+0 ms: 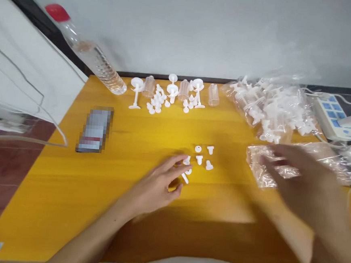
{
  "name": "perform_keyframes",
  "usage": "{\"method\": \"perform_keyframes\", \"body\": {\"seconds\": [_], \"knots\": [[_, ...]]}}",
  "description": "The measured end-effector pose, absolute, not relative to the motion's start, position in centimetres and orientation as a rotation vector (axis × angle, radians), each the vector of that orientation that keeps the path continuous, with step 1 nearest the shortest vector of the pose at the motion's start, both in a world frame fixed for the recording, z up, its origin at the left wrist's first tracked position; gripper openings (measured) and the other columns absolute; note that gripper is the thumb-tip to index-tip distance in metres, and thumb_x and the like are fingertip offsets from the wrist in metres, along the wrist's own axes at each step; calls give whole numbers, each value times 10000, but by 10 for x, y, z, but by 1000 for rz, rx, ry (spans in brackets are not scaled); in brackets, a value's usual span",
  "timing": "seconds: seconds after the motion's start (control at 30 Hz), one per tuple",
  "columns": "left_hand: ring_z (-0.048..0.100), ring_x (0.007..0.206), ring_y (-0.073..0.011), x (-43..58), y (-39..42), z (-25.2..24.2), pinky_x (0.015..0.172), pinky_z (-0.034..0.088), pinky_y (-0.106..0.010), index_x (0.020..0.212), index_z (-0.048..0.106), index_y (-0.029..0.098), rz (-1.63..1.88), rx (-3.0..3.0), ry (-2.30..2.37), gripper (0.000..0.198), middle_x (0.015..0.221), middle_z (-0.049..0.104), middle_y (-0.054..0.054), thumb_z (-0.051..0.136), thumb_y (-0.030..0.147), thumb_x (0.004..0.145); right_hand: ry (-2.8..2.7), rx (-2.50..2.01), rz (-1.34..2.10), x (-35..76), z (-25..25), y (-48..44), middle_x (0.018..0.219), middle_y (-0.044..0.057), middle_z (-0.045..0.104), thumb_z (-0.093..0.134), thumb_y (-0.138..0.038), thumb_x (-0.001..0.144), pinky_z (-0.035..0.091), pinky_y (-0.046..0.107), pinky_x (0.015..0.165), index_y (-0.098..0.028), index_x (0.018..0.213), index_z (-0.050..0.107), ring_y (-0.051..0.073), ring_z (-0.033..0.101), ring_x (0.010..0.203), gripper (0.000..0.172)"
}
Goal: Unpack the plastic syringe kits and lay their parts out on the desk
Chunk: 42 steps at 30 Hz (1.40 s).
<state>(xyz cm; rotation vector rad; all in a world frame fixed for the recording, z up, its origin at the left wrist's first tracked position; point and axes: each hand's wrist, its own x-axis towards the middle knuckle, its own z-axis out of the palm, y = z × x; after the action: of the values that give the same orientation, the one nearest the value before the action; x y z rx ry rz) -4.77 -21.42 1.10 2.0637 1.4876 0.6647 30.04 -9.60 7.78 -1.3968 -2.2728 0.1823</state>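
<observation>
The left hand has its thumb spread well apart from its curved fingers, which reach in among small white pieces; whether it pinches any, I cannot tell. Some pieces lie right at its fingertips, the others just to their right. Farther right, the right hand is blurred, so its grip cannot be told; it is over or beside a crinkled clear wrapper. Beyond the left fingertips, toward the wall, a row holds clear cups, white plungers and white tips. Beyond the right hand lies a clear bag of white parts, beside a power strip. Left of the left hand, a pixelated flat device lies on the yellow table, a red-capped bottle standing farther back.
</observation>
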Motion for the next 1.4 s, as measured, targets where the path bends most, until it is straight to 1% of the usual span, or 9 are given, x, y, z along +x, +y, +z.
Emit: {"method": "perform_keyframes", "body": {"seconds": [0.07, 0.2, 0.3, 0.4, 0.53, 0.73, 1.07, 1.27, 1.4], "knots": [[647, 1290, -234, -47, -215, 7, 1058, 605, -412, 1398, 614, 303, 651, 2104, 1457, 488, 1578, 492, -96, 565, 96, 959, -2500, -1139, 331, 239, 65, -108, 1237, 106, 703, 546, -257, 1023, 578, 313, 747, -206, 1279, 665, 199, 728, 919, 287], [669, 1243, -234, -47, -215, -2, 1063, 587, -440, 1365, 611, 264, 657, 2189, 1487, 371, 1445, 606, -110, 522, 136, 1028, -2783, -1200, 416, 187, 34, -83, 1271, 142, 685, 485, -90, 975, 539, 329, 882, -152, 1210, 713, 217, 715, 968, 334], [699, 1154, -218, -52, -210, 4, 1015, 588, -406, 1280, 618, 245, 613, 2217, 1473, 265, 1294, 691, -88, 524, 168, 1044, -2800, -1323, 482, 191, 27, -60, 1061, 119, 719, 504, -109, 967, 508, 299, 831, -139, 1069, 745, 203, 696, 885, 264], [717, 1051, -191, -61, -202, 20, 932, 582, -339, 1187, 625, 234, 618, 2156, 1488, 168, 1182, 727, -61, 547, 209, 1040, -2603, -1346, 489, 203, 42, -42, 973, 98, 704, 563, -245, 973, 496, 299, 788, -142, 1049, 755, 183, 664, 791, 230], [711, 904, -152, -70, -181, 41, 812, 549, -271, 1247, 647, 248, 525, 2047, 1518, 235, 1088, 758, -24, 532, 249, 1042, -2235, -1512, 580, 205, 69, 2, 908, 61, 723, 638, -300, 902, 510, 316, 806, -183, 1005, 769, 184, 655, 779, 203], [696, 842, -147, -73, -156, 54, 796, 530, -267, 1139, 720, 217, 304, 2024, 1432, 218, 1014, 769, -19, 557, 282, 1009, -2099, -1711, 561, 166, 57, 91, 1023, 109, 751, 607, -144, 846, 535, 332, 865, -125, 1055, 746, 227, 686, 928, 252], [682, 789, -143, -92, -121, 75, 745, 534, -256, 1068, 737, 209, 233, 1871, 1452, 237, 918, 759, -13, 592, 358, 955, -2417, -1596, 530, 133, 25, 133, 920, 133, 760, 569, -262, 909, 512, 333, 908, -125, 903, 775, 290, 704, 1005, 247], [679, 823, -156, -75, -30, 97, 747, 530, -270, 965, 681, 184, 517, 1882, 1414, 224, 900, 743, -31, 654, 400, 913, -2469, -1588, 475, 135, 16, 134, 938, 171, 748, 525, -270, 925, 484, 345, 921, -102, 908, 759, 299, 681, 1028, 289], [653, 791, -175, -45, 48, 100, 788, 522, -316, 959, 724, 151, 522, 2096, 1567, 172, 859, 720, -41, 699, 250, 820, -2473, -1559, 517, 142, 22, 133, 889, 105, 739, 531, -260, 907, 474, 291, 837, -124, 1024, 758, 232, 668, 918, 289]]}}
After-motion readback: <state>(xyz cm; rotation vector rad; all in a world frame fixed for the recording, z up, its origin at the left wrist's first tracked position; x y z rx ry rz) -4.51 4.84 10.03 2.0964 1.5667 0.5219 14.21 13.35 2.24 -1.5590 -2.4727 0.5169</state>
